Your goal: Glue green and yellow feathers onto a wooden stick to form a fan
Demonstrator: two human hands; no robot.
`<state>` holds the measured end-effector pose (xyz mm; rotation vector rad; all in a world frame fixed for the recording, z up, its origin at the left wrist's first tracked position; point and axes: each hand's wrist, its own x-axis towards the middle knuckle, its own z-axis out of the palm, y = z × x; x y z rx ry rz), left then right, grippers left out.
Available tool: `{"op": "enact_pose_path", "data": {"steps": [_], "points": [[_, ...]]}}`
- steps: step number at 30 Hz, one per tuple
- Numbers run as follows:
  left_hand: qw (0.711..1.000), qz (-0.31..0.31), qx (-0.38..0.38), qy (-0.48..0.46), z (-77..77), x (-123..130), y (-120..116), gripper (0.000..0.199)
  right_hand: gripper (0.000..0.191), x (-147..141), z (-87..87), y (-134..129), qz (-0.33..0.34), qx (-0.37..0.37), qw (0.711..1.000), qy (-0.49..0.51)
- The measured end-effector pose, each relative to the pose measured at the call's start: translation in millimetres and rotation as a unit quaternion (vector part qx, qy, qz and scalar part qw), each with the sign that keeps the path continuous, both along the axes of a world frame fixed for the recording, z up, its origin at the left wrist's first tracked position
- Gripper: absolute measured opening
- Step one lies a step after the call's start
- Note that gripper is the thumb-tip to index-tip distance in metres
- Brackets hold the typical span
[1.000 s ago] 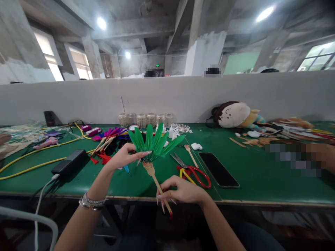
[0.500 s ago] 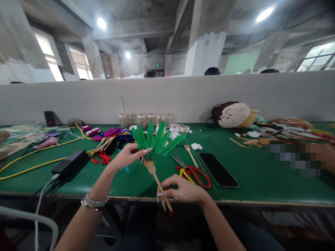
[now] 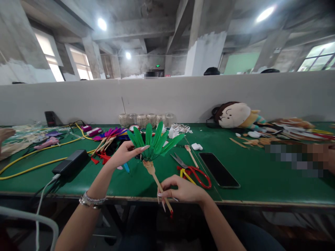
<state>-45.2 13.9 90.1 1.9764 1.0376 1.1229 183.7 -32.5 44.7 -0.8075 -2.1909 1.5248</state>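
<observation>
A feather fan (image 3: 157,141) with several green feathers on a flat wooden handle (image 3: 156,177) tilts in front of me, over the table's front edge. My right hand (image 3: 180,189) is closed on the lower handle, just above its red tip. At the upper left, my left hand (image 3: 126,155) pinches a green feather near its base; some of its fingers hide behind the feathers. Red-handled scissors (image 3: 192,171) lie right of the fan, partly over something yellow. Beyond them is a small wooden stick (image 3: 192,156) with a wide end.
On the green table (image 3: 251,174), a black phone (image 3: 218,169) lies at right and a black power brick (image 3: 70,162) with cables at left. Purple feather fans (image 3: 112,134), jars (image 3: 146,120) and a plush doll (image 3: 234,115) sit farther back. Other people's hands (image 3: 5,136) show at both sides.
My left hand and the feather end of the fan have shifted slightly left. My right hand keeps its hold on the handle. At far left, another person's hand has come further into view.
</observation>
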Motion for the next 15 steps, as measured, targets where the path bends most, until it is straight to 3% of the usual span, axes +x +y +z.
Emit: {"op": "enact_pose_path", "data": {"steps": [12,15], "points": [[0.997,0.036,0.050,0.051,2.2,3.0,-2.6,0.033,0.028,1.3,-1.1,-0.8,0.007,0.003,1.000,-0.003],[0.999,0.013,0.029,0.039,1.1,1.0,-1.3,0.031,0.030,1.8,-1.5,-0.8,0.011,-0.004,1.000,-0.006]]}}
